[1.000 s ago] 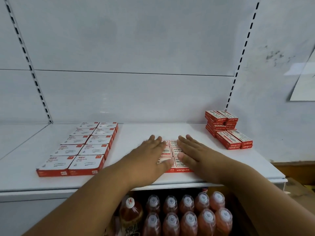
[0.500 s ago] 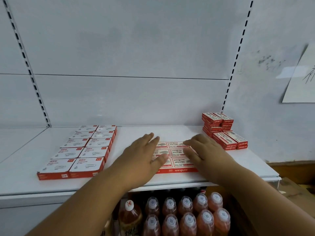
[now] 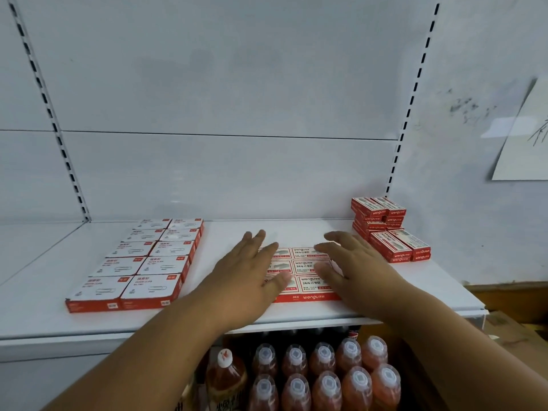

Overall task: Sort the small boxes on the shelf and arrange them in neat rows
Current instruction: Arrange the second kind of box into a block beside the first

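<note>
A: How were the hands placed?

B: Both were spread flat with straight fingers, gripping nothing. The left hand (image 3: 247,275) lay over the left side of the staple boxes (image 3: 308,272), and the right hand (image 3: 353,266) lay over their right side, with the box tops showing between the two thumbs.

A: And those boxes?

B: They sat flat on the white shelf (image 3: 296,314) near its front edge, packed edge to edge in a small grid, partly covered by both palms. Whether the fingers actually pressed down or hung just above, I couldn't tell.

A: Anything else on the shelf?

B: Well to the left of the left hand, the paper clip boxes (image 3: 139,262) stood in two tidy columns running from front to back. Just beyond the right hand's fingertips, toward the back corner, was a stack of red boxes (image 3: 385,225), some piled high and two lower ones in front.

A: Below?

B: Under the shelf, beneath both forearms, stood capped bottles (image 3: 323,378) of reddish drink in rows.
</note>
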The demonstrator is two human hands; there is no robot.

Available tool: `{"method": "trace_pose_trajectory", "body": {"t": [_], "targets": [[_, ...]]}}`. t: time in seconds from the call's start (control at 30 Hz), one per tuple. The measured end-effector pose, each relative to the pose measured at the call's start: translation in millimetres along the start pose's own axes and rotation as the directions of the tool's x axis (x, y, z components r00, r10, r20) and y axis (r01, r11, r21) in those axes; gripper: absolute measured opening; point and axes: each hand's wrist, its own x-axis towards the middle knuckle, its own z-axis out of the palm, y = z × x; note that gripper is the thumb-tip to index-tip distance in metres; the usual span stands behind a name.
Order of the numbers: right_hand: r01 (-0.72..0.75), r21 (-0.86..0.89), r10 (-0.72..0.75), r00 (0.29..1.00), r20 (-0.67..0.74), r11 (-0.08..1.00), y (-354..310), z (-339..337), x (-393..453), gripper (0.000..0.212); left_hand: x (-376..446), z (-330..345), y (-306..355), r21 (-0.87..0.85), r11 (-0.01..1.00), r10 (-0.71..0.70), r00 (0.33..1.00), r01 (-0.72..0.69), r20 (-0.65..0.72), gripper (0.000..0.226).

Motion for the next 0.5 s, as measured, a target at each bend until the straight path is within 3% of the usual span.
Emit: {"method": "trace_pose_trajectory", "body": {"t": [0.07, 0.2, 0.5], "targets": [[-0.010, 0.042, 0.006, 0.997, 0.075, 0.999, -2.4, -1.0, 0.8, 0.056, -1.7, -1.7, 2.7, 0.040, 0.999, -0.036, 0.998, 0.034, 0.046, 0.077], [-0.076, 0.056, 0.066, 0.984, 0.166, 0.996, -1.0, -2.0, -0.7, 0.059, -10.2, -7.5, 2.9, 0.226, 0.952, -0.153, 0.962, 0.204, -0.226, 0.070], [-0.074, 0.058, 0.060, 0.976, 0.211, 0.996, 1.5, 4.8, -0.7, 0.064, -5.0, -2.1, -1.2, 0.215, 0.959, -0.119, 0.951, 0.184, -0.285, 0.049]]}}
